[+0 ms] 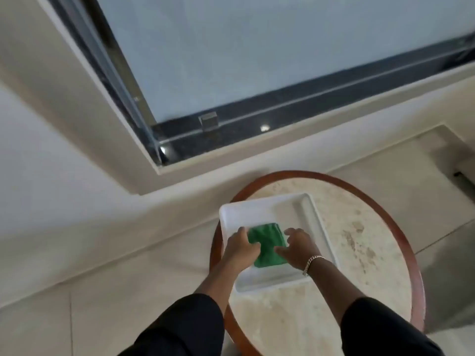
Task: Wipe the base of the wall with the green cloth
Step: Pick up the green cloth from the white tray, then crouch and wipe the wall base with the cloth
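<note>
A folded green cloth [267, 244] lies in a white rectangular tray [303, 209] on a round table. My left hand [240, 246] rests on the cloth's left edge, fingers curled over it. My right hand [298, 246], with a bracelet at the wrist, touches the cloth's right edge with fingers spread. The cloth lies flat in the tray between both hands. The base of the wall [159, 201] runs as a pale ledge behind and to the left of the table, below a window.
The round table [359, 240] has a marbled top and a red-brown wooden rim. A large window with a dark frame [257, 109] sits above the wall base. Pale floor tiles [77, 304] spread out to the left of the table.
</note>
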`<move>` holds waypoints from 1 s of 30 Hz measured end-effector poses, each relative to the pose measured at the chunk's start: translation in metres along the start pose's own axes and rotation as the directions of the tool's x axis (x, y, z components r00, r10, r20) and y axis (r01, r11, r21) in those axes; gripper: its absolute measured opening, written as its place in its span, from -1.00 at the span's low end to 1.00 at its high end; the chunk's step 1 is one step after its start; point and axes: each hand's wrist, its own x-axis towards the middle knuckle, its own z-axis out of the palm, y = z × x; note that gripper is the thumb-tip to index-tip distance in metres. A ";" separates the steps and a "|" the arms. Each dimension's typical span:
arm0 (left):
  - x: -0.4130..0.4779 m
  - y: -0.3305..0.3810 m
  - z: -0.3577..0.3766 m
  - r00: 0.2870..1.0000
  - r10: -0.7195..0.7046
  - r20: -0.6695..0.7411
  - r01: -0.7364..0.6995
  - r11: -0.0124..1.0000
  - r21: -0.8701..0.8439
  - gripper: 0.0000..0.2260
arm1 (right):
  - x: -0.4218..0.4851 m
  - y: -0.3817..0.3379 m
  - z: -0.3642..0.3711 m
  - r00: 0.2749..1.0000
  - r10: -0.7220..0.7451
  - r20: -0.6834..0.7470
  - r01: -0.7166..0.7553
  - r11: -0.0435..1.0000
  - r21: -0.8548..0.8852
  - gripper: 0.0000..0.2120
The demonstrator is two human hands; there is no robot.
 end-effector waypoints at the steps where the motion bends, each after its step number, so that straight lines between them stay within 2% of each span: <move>1: 0.012 -0.001 0.012 0.999 -0.035 -0.003 0.034 0.999 -0.019 -0.56 | 0.009 0.006 0.008 0.999 0.035 0.024 -0.035 0.999 -0.011 -0.50; 4: 0.036 0.000 0.038 0.986 -0.154 -0.059 0.147 0.982 -0.117 -0.44 | 0.024 0.015 0.028 0.998 0.069 0.011 -0.070 0.994 0.081 -0.51; 7: 0.044 -0.001 0.060 0.949 -0.231 -0.216 0.197 0.966 -0.169 -0.33 | 0.030 0.023 0.050 0.996 0.071 -0.046 -0.062 0.985 0.161 -0.55; 11: 0.045 -0.002 0.069 0.929 -0.234 -0.288 0.149 0.945 -0.290 -0.37 | 0.028 0.029 0.057 0.988 0.102 -0.112 -0.069 0.961 0.266 -0.59; 15: 0.030 -0.005 0.059 0.939 -0.163 -0.302 0.044 0.931 -0.363 -0.39 | 0.013 0.024 0.048 0.981 0.041 -0.188 0.021 0.950 0.312 -0.63; 18: 0.007 -0.014 0.037 0.939 -0.102 -0.329 -0.032 0.925 -0.380 -0.42 | -0.012 0.004 0.041 0.963 -0.003 -0.269 0.097 0.937 0.335 -0.64; 22: -0.037 -0.050 -0.014 0.938 -0.074 -0.340 -0.093 0.888 -0.450 -0.43 | -0.060 -0.047 0.046 0.952 -0.075 -0.298 0.186 0.913 0.363 -0.60; 26: -0.085 -0.117 -0.084 0.924 -0.092 -0.370 -0.129 0.837 -0.531 -0.44 | -0.110 -0.124 0.077 0.947 -0.161 -0.278 0.269 0.871 0.411 -0.40; 30: -0.118 -0.213 -0.149 0.916 -0.098 -0.389 -0.145 0.823 -0.549 -0.47 | -0.155 -0.202 0.150 0.926 -0.262 -0.270 0.350 0.863 0.365 -0.42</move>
